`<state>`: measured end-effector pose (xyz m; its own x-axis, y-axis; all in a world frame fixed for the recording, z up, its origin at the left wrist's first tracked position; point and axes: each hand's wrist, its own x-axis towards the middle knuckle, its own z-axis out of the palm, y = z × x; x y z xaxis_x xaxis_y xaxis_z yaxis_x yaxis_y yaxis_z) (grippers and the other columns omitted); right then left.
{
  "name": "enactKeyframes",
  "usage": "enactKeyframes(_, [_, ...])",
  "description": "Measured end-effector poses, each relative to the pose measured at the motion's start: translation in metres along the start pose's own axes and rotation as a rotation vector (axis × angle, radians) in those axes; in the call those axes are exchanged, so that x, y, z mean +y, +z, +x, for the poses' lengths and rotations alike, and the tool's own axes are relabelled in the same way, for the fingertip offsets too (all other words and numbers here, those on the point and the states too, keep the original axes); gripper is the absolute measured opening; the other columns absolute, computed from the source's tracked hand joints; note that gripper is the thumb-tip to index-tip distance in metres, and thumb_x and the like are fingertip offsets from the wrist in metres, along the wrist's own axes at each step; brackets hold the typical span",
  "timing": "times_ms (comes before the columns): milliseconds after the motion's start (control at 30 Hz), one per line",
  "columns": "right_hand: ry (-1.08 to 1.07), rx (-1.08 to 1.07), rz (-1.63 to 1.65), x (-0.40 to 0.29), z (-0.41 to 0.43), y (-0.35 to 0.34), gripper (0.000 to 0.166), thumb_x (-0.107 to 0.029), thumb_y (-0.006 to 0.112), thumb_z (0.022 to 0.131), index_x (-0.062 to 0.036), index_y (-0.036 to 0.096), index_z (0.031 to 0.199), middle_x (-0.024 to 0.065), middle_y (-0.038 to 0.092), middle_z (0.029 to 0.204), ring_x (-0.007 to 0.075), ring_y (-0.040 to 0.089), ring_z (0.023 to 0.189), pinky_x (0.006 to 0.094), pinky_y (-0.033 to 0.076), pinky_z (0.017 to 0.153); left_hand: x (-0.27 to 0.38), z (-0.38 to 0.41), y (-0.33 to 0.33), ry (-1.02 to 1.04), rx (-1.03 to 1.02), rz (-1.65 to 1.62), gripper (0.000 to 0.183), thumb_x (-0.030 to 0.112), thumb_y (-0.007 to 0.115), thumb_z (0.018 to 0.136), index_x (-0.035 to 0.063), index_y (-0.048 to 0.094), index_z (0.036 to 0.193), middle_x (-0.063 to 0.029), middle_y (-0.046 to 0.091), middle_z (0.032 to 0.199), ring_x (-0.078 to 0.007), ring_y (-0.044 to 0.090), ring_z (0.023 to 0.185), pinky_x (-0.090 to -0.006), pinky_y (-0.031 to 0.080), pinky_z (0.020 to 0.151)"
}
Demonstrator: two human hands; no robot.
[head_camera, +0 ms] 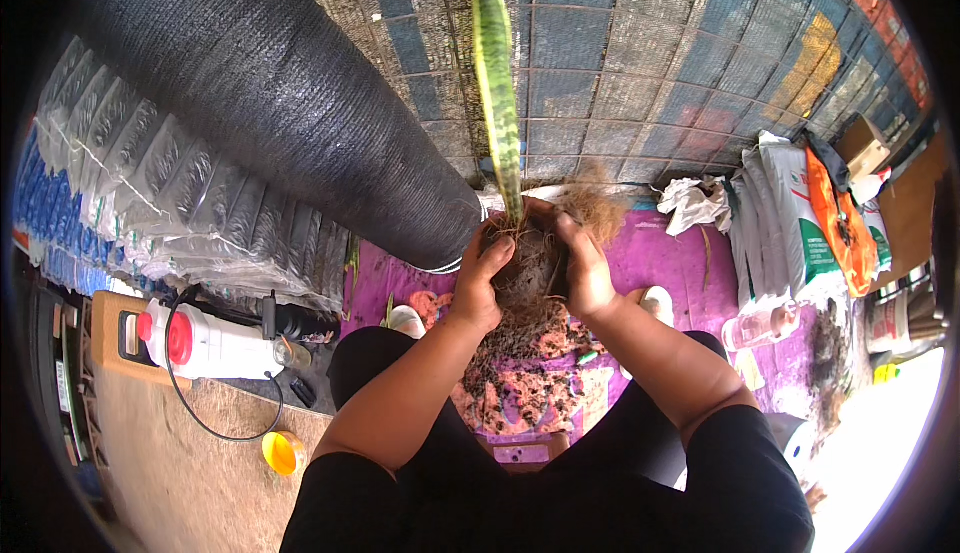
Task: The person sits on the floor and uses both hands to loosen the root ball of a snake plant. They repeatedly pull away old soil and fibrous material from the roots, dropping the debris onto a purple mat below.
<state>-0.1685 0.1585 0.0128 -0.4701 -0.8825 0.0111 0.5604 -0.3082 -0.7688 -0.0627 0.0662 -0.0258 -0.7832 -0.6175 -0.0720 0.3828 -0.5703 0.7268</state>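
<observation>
Between my two hands is a dark root ball (525,272) of soil and thin roots. A snake plant leaf (495,80), green with yellow edges, stands up from its top. My left hand (478,279) presses the left side of the root ball, its thumb lying across the front. Around the right side curls my right hand (585,264), with the fingers meeting near the back. Loose dark soil (514,339) is scattered on the sheet directly below. A clump of brown fibre (596,204) shows just behind my right hand.
A purple printed sheet (667,253) covers the ground. A black shade-net roll (300,103) leans in from the left, beside stacked plastic packs (187,185). A white sprayer tank (214,339) and a yellow cup (283,452) are at left. Filled sacks (780,215) and a clear bottle (761,326) stand right.
</observation>
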Motion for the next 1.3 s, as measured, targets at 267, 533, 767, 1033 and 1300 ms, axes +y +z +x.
enactKeyframes(267, [0.029,0.064,0.005,0.006,-0.004,0.003,0.049,-0.027,0.041,0.093,-0.0004,0.037,0.134,0.0167,0.053,0.118,0.0230,0.050,0.109,0.0346,0.037,0.096,0.013,-0.019,0.019,0.138,0.039,0.174,0.052,0.019,0.066,0.080,-0.0001,0.041,0.122,-0.0065,0.052,0.107,-0.0133,0.050,0.097,-0.0293,0.039,0.088])
enactKeyframes(533, [0.329,0.047,0.294,0.002,-0.008,0.010,0.055,-0.042,0.053,0.083,-0.0058,0.047,0.123,0.0143,0.053,0.119,0.0270,0.053,0.108,0.0411,0.041,0.096,0.023,-0.023,0.032,0.411,-0.109,0.529,0.057,0.024,0.064,0.079,-0.0024,0.040,0.123,-0.0080,0.051,0.111,-0.0146,0.049,0.101,-0.0296,0.038,0.089])
enactKeyframes(767, [0.172,-0.027,0.140,0.010,-0.013,-0.006,0.053,-0.039,0.053,0.084,0.0000,0.048,0.120,0.0141,0.056,0.112,0.0253,0.056,0.101,0.0386,0.046,0.088,0.010,-0.025,0.031,0.561,-0.127,0.557,0.061,0.031,0.069,0.076,-0.0026,0.041,0.119,-0.0105,0.048,0.109,-0.0166,0.048,0.101,-0.0309,0.038,0.090])
enactKeyframes(1033, [0.166,0.225,0.198,0.005,-0.005,-0.001,0.039,-0.027,0.046,0.088,0.0008,0.050,0.114,0.0134,0.057,0.108,0.0243,0.058,0.094,0.0371,0.046,0.085,0.019,-0.011,0.033,0.621,-0.121,0.751,0.053,0.024,0.062,0.079,-0.0019,0.041,0.119,-0.0098,0.049,0.109,-0.0177,0.048,0.103,-0.0315,0.036,0.092])
enactKeyframes(1300, [0.072,0.076,0.137,-0.019,-0.006,0.016,0.056,-0.051,0.044,0.089,-0.0052,0.048,0.120,0.0119,0.052,0.122,0.0246,0.048,0.112,0.0389,0.036,0.098,0.018,0.000,0.038,0.307,0.119,0.232,0.060,0.023,0.068,0.080,-0.0014,0.039,0.126,-0.0096,0.052,0.112,-0.0182,0.050,0.103,-0.0320,0.039,0.093])
